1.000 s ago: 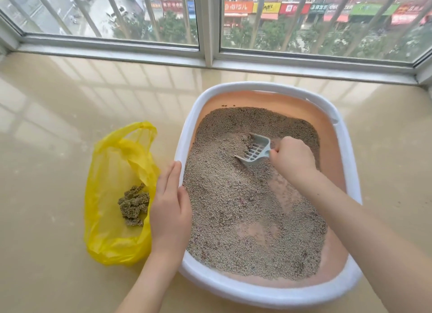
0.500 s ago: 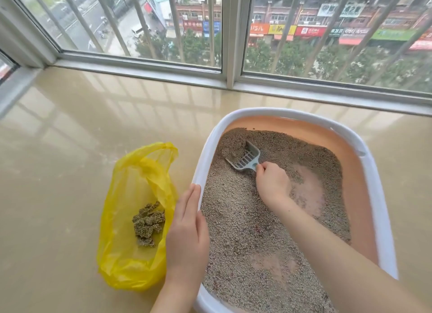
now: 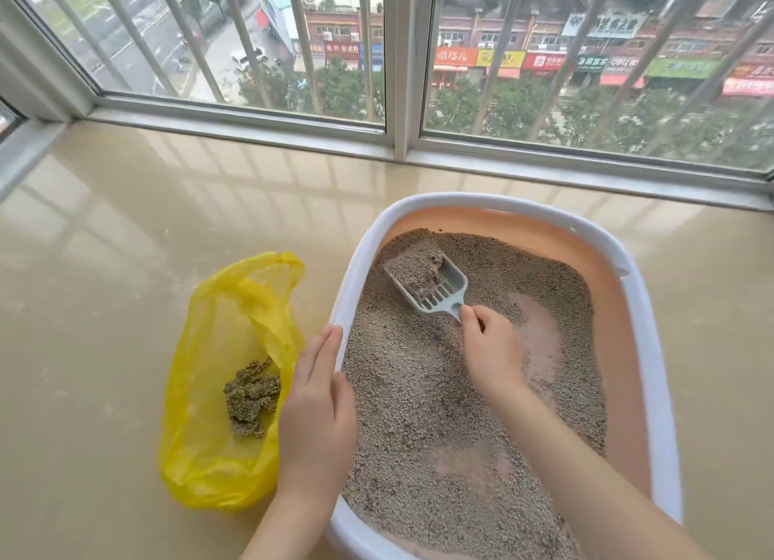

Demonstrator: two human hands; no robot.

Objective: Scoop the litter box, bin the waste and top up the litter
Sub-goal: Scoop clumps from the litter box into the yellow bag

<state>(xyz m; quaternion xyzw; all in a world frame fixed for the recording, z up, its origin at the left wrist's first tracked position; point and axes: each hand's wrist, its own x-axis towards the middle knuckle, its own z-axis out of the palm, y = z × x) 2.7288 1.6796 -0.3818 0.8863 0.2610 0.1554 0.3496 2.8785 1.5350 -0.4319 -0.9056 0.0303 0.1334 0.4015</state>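
The litter box sits on the tiled floor by the window, its litter raked thin enough to bare pink patches of the base — so topping up is not yet done. Just left of it lies my yellow bag, already holding a dark clump of waste. My left hand rests flat, fingers straight, on the box's left rim. My right hand grips the grey scoop by its handle — loaded with a fresh clump, I judge mid-scooping.
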